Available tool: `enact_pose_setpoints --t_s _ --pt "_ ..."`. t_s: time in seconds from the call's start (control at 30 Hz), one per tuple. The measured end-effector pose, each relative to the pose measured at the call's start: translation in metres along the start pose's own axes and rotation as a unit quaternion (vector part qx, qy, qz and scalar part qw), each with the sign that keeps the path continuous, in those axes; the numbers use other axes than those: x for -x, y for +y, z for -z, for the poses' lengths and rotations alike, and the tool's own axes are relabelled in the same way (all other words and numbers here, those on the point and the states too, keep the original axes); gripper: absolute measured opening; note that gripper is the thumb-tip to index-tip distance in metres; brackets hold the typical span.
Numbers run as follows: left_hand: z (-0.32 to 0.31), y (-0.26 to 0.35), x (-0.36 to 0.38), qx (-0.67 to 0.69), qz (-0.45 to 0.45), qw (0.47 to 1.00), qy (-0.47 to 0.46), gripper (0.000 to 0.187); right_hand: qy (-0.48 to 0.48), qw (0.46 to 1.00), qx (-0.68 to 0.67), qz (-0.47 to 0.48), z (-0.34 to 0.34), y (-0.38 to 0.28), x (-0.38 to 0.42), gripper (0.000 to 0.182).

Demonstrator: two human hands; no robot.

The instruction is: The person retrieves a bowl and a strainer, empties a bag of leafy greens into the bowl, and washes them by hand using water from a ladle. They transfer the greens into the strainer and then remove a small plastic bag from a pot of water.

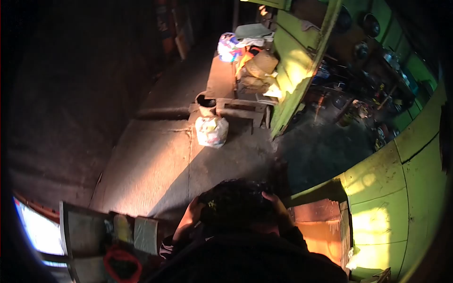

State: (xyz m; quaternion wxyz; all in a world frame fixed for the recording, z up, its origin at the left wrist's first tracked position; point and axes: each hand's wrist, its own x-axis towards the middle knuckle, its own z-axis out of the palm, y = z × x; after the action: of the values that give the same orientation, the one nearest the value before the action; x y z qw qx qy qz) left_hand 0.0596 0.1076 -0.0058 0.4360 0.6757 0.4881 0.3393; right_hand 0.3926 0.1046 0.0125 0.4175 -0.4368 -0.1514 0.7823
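Note:
A wide dark load [236, 200] is in front of my body at the lower middle of the head view. Its top looks uneven and glossy, with a small greenish patch on the left, but it is too dark to tell its kind. My left hand [192, 213] is closed against its left side. At its upper right edge, my right hand [272, 200] grips with the thumb on top. Most fingers of both hands are hidden under or behind the load.
Ahead on the floor [155, 165] stand a white plastic bag [211, 132] and a bucket [206, 104], beside a wooden bench [222, 80] piled with bags. A green panel [295, 66] borders a dark cluttered room. At lower left is a red-rimmed container [123, 264].

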Motion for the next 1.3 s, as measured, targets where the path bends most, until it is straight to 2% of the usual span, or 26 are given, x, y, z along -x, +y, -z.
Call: enact_pose_setpoints --t_s 0.07,0.1,0.13,0.17,0.2,0.27,0.33,0.4,0.43,0.5,0.53,0.57,0.63,0.67,0.7,0.77,0.83,0.87,0.93,0.97,1.03,1.07,1.1,1.17,1.23,1.3 --pt "-0.019 -0.022 -0.052 -0.086 -0.021 0.995 0.041 0.028 -0.006 0.997 -0.074 0.008 0.005 -0.018 -0.014 0.046" --pt "-0.024 -0.028 -0.077 -0.083 -0.034 0.995 0.032 0.028 0.024 0.996 -0.041 0.071 0.004 -0.028 -0.022 0.043" --pt "-0.026 -0.02 -0.102 -0.085 0.038 0.996 -0.003 0.026 0.058 0.989 -0.009 0.133 0.008 -0.04 -0.032 0.041" --pt "-0.029 -0.017 -0.13 -0.09 0.107 0.989 -0.04 0.025 0.069 0.987 -0.015 0.147 0.021 -0.054 -0.046 0.041" --pt "-0.034 -0.023 -0.159 -0.078 0.131 0.987 -0.054 0.022 0.078 0.988 -0.024 0.133 0.035 -0.064 -0.063 0.042" --pt "-0.034 -0.028 -0.213 -0.109 0.098 0.984 -0.101 0.022 0.11 0.984 -0.064 0.127 0.049 -0.068 -0.085 0.043" --pt "-0.029 -0.025 -0.283 -0.14 0.039 0.979 -0.141 0.022 0.099 0.984 0.017 0.149 0.054 -0.098 -0.114 0.044" --pt "-0.028 -0.029 -0.349 -0.119 0.082 0.969 -0.2 0.023 0.13 0.973 0.034 0.189 0.06 -0.118 -0.133 0.044" --pt "-0.027 -0.017 -0.379 -0.136 0.035 0.967 -0.212 0.022 0.147 0.968 0.058 0.195 0.06 -0.126 -0.142 0.044" --pt "-0.041 -0.033 -0.438 -0.137 -0.014 0.959 -0.249 0.024 0.175 0.962 -0.021 0.207 0.061 -0.142 -0.15 0.041" --pt "-0.049 -0.039 -0.467 -0.104 -0.002 0.951 -0.291 0.035 0.179 0.96 -0.085 0.197 0.059 -0.15 -0.152 0.039" --pt "-0.058 -0.026 -0.492 -0.106 -0.014 0.944 -0.312 0.035 0.196 0.953 -0.098 0.209 0.049 -0.164 -0.148 0.039" --pt "-0.082 0.019 -0.532 -0.152 -0.054 0.91 -0.381 0.048 0.324 0.916 -0.169 0.165 0.032 -0.193 -0.134 0.035" --pt "-0.098 0.036 -0.551 -0.177 -0.092 0.897 -0.395 0.049 0.338 0.908 -0.179 0.169 0.06 -0.175 -0.147 0.035" --pt "-0.118 0.044 -0.571 -0.163 -0.092 0.879 -0.438 0.046 0.366 0.896 -0.167 0.186 0.105 -0.134 -0.171 0.033" --pt "-0.168 0.055 -0.607 -0.137 -0.117 0.871 -0.457 0.045 0.402 0.876 -0.157 0.215 0.142 -0.129 -0.179 0.031" --pt "-0.222 0.075 -0.626 -0.132 -0.134 0.85 -0.492 0.044 0.461 0.801 -0.25 0.287 0.145 -0.139 -0.171 0.028" --pt "-0.247 0.085 -0.633 -0.126 -0.139 0.835 -0.516 0.044 0.468 0.795 -0.258 0.289 0.17 -0.134 -0.175 0.028" --pt "-0.296 0.105 -0.644 -0.12 -0.154 0.822 -0.535 0.042 0.565 0.739 -0.097 0.355 0.23 -0.114 -0.183 0.028" --pt "-0.319 0.113 -0.649 -0.111 -0.17 0.816 -0.541 0.041 0.568 0.737 -0.098 0.353 0.245 -0.119 -0.18 0.028" --pt "-0.363 0.126 -0.664 -0.052 -0.156 0.83 -0.532 0.038 0.62 0.689 -0.105 0.361 0.286 -0.16 -0.172 0.029" --pt "-0.38 0.127 -0.67 -0.002 -0.128 0.84 -0.527 0.035 0.623 0.684 -0.108 0.362 0.3 -0.176 -0.164 0.029" --pt "-0.396 0.139 -0.674 -0.004 -0.129 0.837 -0.531 0.035 0.64 0.682 -0.072 0.347 0.309 -0.204 -0.149 0.028" --pt "-0.424 0.166 -0.683 0.092 -0.1 0.841 -0.524 0.029 0.665 0.676 0.004 0.316 0.332 -0.269 -0.119 0.026" --pt "-0.447 0.204 -0.694 0.081 -0.117 0.84 -0.524 0.025 0.671 0.668 0.055 0.317 0.355 -0.326 -0.094 0.025" --pt "-0.473 0.241 -0.704 0.066 -0.07 0.854 -0.512 0.025 0.653 0.673 -0.008 0.347 0.385 -0.371 -0.082 0.025"
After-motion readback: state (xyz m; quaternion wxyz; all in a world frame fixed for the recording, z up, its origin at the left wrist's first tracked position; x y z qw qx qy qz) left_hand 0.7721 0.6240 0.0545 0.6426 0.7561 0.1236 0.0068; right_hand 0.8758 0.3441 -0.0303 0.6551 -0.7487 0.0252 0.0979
